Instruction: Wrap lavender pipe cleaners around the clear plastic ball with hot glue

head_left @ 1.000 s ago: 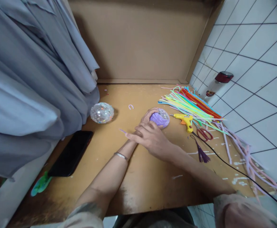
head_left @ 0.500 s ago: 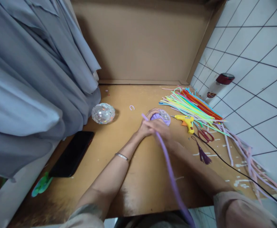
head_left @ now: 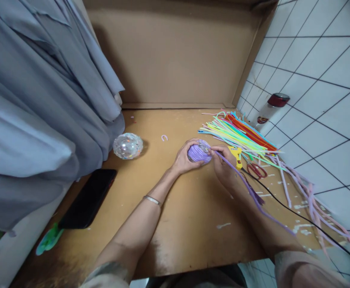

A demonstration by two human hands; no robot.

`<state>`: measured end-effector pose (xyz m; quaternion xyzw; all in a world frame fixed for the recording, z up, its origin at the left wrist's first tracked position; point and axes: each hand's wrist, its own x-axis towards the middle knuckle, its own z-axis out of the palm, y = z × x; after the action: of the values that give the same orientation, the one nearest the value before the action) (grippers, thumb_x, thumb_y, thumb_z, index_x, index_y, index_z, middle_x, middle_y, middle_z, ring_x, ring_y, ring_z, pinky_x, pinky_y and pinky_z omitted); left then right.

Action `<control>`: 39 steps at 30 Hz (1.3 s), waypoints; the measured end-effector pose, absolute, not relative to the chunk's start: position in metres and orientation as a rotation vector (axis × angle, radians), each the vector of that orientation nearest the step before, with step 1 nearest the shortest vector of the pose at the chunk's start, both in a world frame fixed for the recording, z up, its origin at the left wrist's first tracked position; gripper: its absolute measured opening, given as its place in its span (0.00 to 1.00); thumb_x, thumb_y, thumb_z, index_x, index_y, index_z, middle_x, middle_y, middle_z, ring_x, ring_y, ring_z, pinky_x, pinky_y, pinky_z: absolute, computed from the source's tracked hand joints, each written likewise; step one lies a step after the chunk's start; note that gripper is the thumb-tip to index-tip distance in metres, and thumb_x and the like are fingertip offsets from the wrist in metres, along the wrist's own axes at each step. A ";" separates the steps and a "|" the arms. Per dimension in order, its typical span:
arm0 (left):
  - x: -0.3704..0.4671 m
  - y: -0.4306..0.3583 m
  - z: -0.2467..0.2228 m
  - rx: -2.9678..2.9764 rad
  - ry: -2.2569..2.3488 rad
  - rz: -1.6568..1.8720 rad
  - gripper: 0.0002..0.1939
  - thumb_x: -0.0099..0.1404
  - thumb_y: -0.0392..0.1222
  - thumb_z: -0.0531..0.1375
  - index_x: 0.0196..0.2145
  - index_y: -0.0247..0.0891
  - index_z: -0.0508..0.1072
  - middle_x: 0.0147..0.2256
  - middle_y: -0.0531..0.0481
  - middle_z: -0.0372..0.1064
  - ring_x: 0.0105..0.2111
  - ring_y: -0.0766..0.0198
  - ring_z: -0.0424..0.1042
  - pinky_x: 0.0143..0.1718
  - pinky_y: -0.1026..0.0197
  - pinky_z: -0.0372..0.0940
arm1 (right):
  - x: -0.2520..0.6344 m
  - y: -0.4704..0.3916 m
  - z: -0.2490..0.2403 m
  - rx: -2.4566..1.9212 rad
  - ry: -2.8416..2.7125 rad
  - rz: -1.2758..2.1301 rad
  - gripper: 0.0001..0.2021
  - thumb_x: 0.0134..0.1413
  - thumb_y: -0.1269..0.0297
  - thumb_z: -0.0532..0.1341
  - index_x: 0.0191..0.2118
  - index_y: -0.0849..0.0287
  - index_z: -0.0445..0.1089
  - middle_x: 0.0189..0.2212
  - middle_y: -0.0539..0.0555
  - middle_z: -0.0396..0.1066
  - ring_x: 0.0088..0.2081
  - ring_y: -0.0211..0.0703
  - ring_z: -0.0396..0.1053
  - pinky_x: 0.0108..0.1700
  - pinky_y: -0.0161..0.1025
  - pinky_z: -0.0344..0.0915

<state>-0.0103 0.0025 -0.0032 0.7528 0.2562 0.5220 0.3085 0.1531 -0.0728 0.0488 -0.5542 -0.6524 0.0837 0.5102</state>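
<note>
My left hand (head_left: 184, 158) is wrapped round the left side of a ball wound with purple pipe cleaner (head_left: 198, 154), its upper right part showing clear, speckled plastic. At the ball's right edge my right hand (head_left: 223, 165) pinches a long purple pipe cleaner strand (head_left: 230, 163). The strand's loose length trails back over the right forearm towards the table's front. A yellow glue gun (head_left: 236, 157) lies just beyond my right hand, its nozzle hidden by the fingers.
A clear speckled ball (head_left: 128, 146) and a black phone (head_left: 88, 199) sit at left. At right lie coloured pipe cleaners (head_left: 241, 134), red-handled scissors (head_left: 257, 171), a purple tassel (head_left: 255, 193) and a black cord (head_left: 279, 205). A red-lidded bottle (head_left: 272, 108) stands by the tiled wall.
My right hand has moved right, from across my left hand to the ball's right edge. The strand has swung right with it, and more of the wound ball shows.
</note>
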 end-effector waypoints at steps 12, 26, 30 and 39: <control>-0.011 0.000 -0.002 1.991 0.650 1.363 0.35 0.50 0.42 0.72 0.53 0.41 0.64 0.59 0.37 0.65 0.62 0.48 0.67 0.64 0.42 0.61 | 0.163 -0.054 0.028 -0.866 -1.649 -0.099 0.05 0.63 0.67 0.59 0.37 0.53 0.72 0.34 0.53 0.77 0.38 0.44 0.76 0.41 0.43 0.74; -0.011 0.000 -0.002 2.007 0.649 1.356 0.36 0.51 0.43 0.72 0.55 0.41 0.63 0.60 0.37 0.64 0.62 0.48 0.66 0.64 0.43 0.60 | 0.164 -0.053 0.019 -0.849 -1.703 -0.168 0.07 0.63 0.71 0.59 0.41 0.53 0.72 0.38 0.55 0.79 0.42 0.45 0.78 0.45 0.46 0.76; -0.011 0.000 -0.001 2.014 0.651 1.350 0.36 0.51 0.40 0.72 0.55 0.41 0.63 0.60 0.38 0.65 0.63 0.48 0.65 0.64 0.42 0.60 | 0.165 -0.046 0.013 -0.787 -1.692 -0.261 0.06 0.63 0.70 0.59 0.40 0.53 0.72 0.37 0.54 0.79 0.40 0.44 0.78 0.42 0.44 0.76; -0.011 -0.001 0.001 2.022 0.659 1.355 0.35 0.50 0.40 0.71 0.54 0.40 0.63 0.60 0.37 0.65 0.62 0.48 0.66 0.64 0.42 0.61 | 0.167 -0.045 0.009 -0.782 -1.773 -0.307 0.08 0.64 0.71 0.56 0.42 0.53 0.71 0.39 0.56 0.79 0.43 0.45 0.78 0.44 0.46 0.76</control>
<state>-0.0107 -0.0015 0.0008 0.7637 0.2490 0.5116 0.3050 0.1665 -0.0447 0.0094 -0.3311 -0.7511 -0.1298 0.5561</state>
